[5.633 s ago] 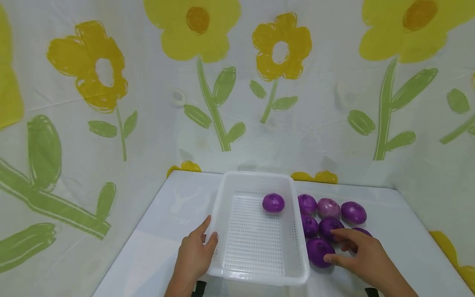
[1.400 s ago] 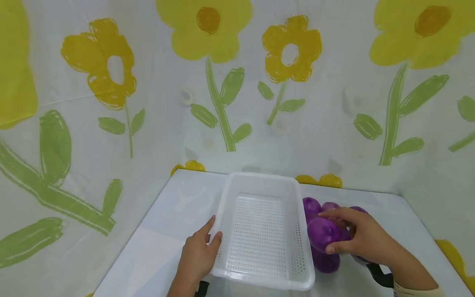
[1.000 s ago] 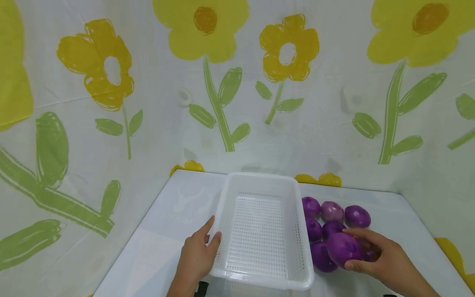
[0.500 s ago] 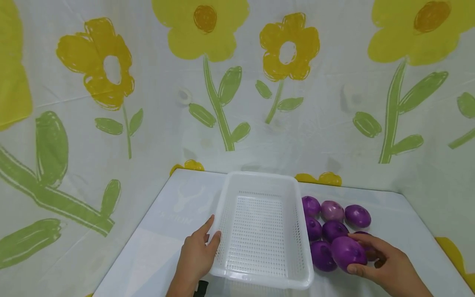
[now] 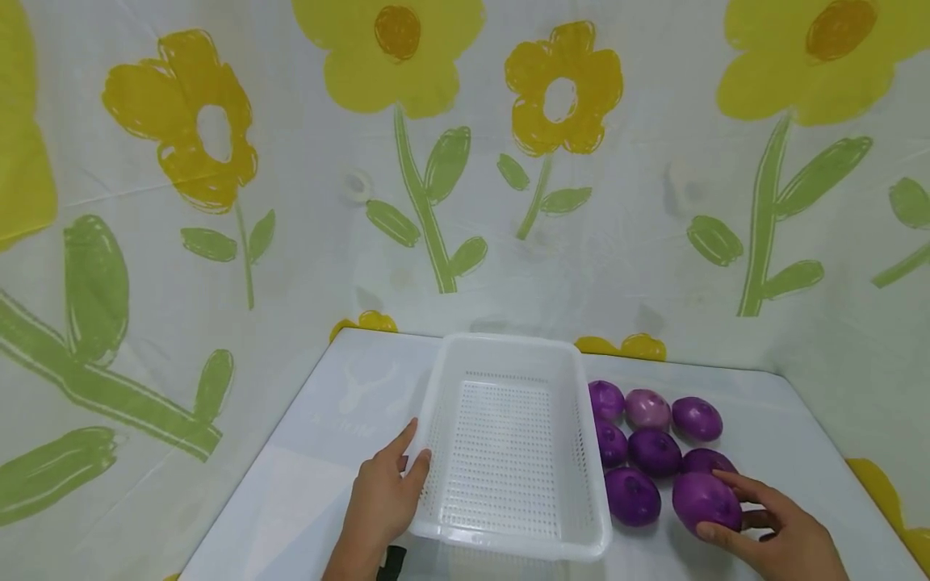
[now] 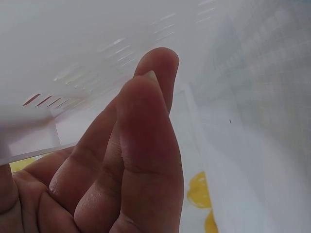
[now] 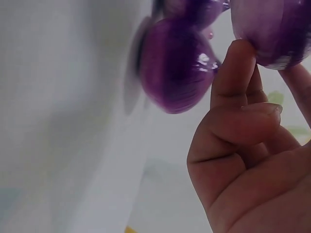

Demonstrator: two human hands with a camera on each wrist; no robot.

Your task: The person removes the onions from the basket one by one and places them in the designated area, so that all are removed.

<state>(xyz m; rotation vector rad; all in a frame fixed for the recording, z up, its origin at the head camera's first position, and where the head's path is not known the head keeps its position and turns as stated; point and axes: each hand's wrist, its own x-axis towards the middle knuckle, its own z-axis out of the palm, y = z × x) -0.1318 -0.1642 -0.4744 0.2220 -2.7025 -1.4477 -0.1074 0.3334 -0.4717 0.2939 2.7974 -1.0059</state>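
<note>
A white plastic basket with a perforated floor stands mid-table in the head view. My left hand holds its left side, thumb at the rim; in the left wrist view the fingers lie along its slotted wall. To the right of the basket, my right hand grips a red onion between thumb and fingers. That onion sits at the near right of a group, overlapping another onion behind it. In the right wrist view, the held onion is cut off by the top edge.
Several more purple onions stand in rows along the basket's right wall, among them a front one, a paler one and a back right one. The white table meets a flower-printed sheet at its back and sides.
The onion seen in the basket earliest is gone from it. My right hand has moved an onion from beside the basket's right wall rightward and nearer me. My left hand stays put.
</note>
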